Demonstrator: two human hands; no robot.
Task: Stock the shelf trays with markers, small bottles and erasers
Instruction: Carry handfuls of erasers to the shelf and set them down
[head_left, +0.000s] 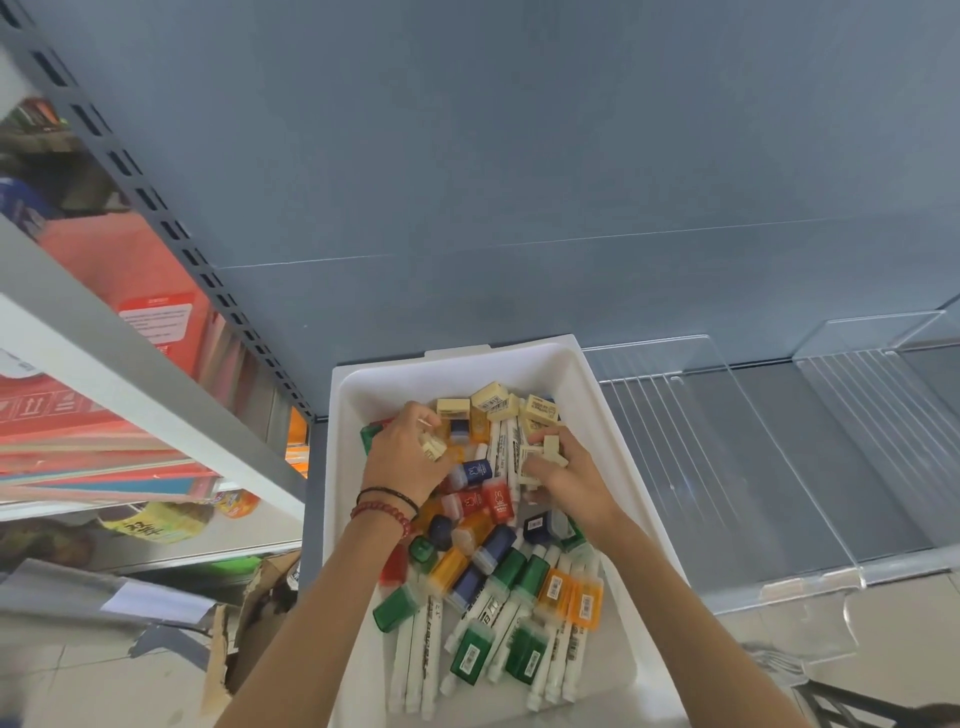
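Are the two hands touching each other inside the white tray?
Apart. The head view shows the left hand and right hand, each gripping cream erasers, with a blue bottle plainly between them.

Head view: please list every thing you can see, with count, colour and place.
tray: one, white, centre.
markers: many, white bodies, lying in the tray, mostly near end.
small bottles: many; green, orange, blue, red; mixed in the tray.
erasers: several, cream, tray's far end and in both hands.
dividers: at least two, clear, right of the tray.
cardboard box: one, brown, lower left.
bracelets: two, black and red, left wrist.
left hand: one, in the tray, holding erasers.
right hand: one, in the tray, holding erasers.
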